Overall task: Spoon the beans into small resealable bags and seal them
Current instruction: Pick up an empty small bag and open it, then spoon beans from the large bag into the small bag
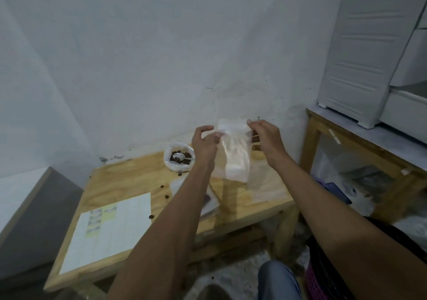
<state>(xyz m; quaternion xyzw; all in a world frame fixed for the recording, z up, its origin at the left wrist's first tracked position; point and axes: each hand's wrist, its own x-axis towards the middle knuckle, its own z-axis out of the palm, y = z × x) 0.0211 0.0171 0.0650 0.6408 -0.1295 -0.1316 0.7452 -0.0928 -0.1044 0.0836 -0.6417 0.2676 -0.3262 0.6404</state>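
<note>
Hands first: my left hand point(204, 141) pinches the top left corner of a small clear resealable plastic bag point(234, 153), and my right hand point(265, 135) pinches its top right corner, so the bag hangs upright between them above the pale plywood counter point(129, 179). It looks empty (blur makes this hard to tell). At about 9 o'clock from the bag, on the counter's far edge, sits a white plastic bag with its rim rolled down point(179, 158), dark brown beans point(176, 157) inside and a white plastic spoon point(181, 156) resting in them. A few loose beans point(150, 216) lie scattered on the wood. At 7 o'clock lies a white sheet of paper with yellow patches point(108, 228). At 2 o'clock stands a white plastic drawer cabinet point(360, 45).
</note>
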